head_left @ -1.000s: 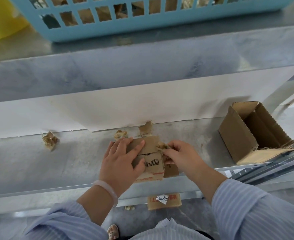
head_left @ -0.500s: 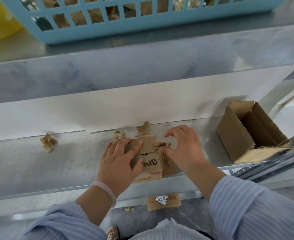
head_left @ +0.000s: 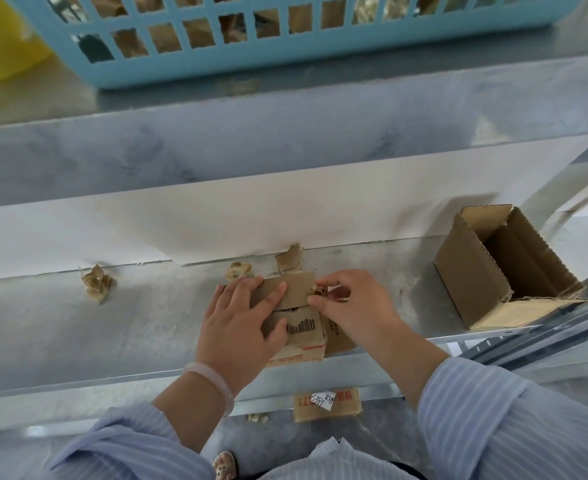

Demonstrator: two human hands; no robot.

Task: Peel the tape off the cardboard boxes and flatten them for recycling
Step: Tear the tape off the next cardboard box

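Two hands are at work on a small cardboard box (head_left: 303, 341), which is set at the near edge of a grey metal shelf (head_left: 77, 323), about midway along it. The left hand (head_left: 237, 327) is laid over the left part of the box. Its fingers are stretched across the brown top flap and its thumb is pressed on the barcode label, so the box is pinned down rather than clasped. The right hand (head_left: 354, 306) is held at the right end of the flap, where a crumpled bit of tape (head_left: 318, 291) is pinched between thumb and forefinger. The other fingers are loosely curled. A narrow dark gap is seen between the flap and the labelled panel.

A larger open box (head_left: 469, 271) is placed well apart at the right end of the shelf, with its opening turned upward and one flap spread out toward the near side. Three wads of peeled tape are scattered on the shelf: one far to the left (head_left: 97, 283) and two just beyond the small box (head_left: 238, 270) (head_left: 289, 259), close to the white sheet (head_left: 181, 230) that lines the back.

On the level above, a blue slotted basket (head_left: 285, 64) is seen, with brown cardboard visible through its holes, and a yellow object (head_left: 1, 39) to its left is cut off by the frame. Below the shelf, a flattened cardboard piece (head_left: 341, 407) with red print and a white handwritten slip lies on the floor. A pale bracelet (head_left: 212, 379) is worn on the left wrist, and both arms are covered by striped blue sleeves (head_left: 493, 427).
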